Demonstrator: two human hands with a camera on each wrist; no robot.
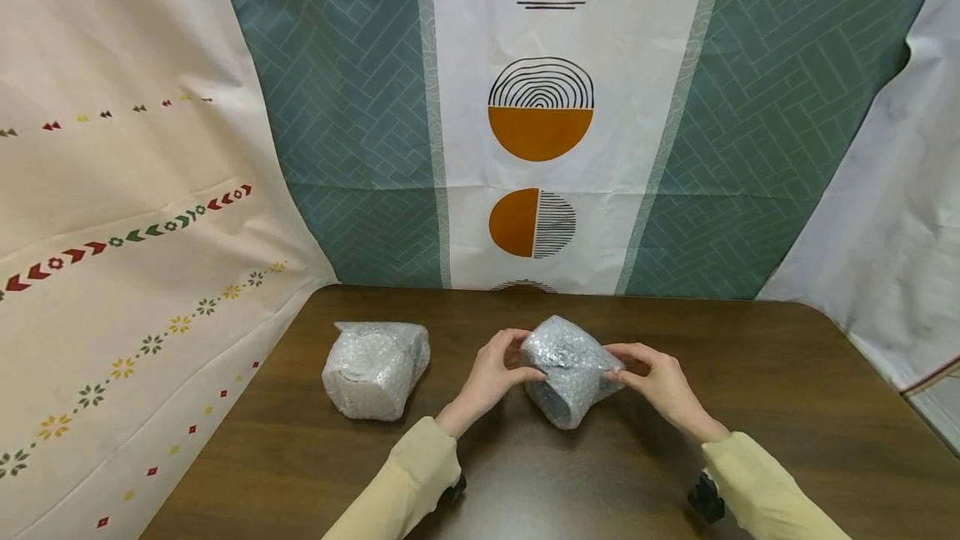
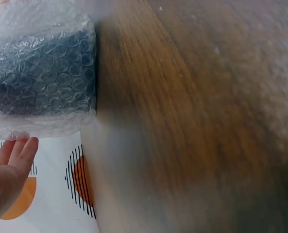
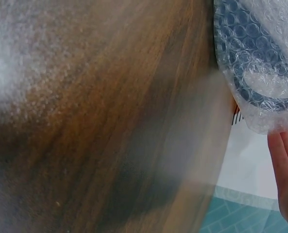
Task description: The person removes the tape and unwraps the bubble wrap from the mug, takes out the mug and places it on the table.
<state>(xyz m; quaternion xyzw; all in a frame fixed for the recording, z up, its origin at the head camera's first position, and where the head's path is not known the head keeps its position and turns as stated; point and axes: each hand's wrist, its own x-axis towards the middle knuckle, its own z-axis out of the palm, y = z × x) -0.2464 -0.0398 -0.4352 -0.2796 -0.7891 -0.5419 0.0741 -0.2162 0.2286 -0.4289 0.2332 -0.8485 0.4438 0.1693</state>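
Note:
A bubble-wrapped bundle (image 1: 570, 365) is tilted between my two hands at the middle of the table. Through its clear wrap shows something dark blue-grey; what it is, I cannot tell. My left hand (image 1: 491, 369) holds its left side, thumb at the front and fingers towards the back. On the opposite side my right hand (image 1: 660, 377) grips the wrap with thumb and fingers. In the left wrist view, round bubbles cover the bundle's (image 2: 46, 73) dark face. A pale oval patch shows on the bundle (image 3: 260, 63) in the right wrist view, with fingers below its edge.
Another bubble-wrapped bundle (image 1: 375, 369), paler inside, sits on the brown wooden table (image 1: 742, 348) to the left. Behind the table's far edge hangs a patterned cloth (image 1: 360, 123). White embroidered fabric (image 1: 135, 215) drapes along the left, and plain white fabric (image 1: 892, 248) along the right.

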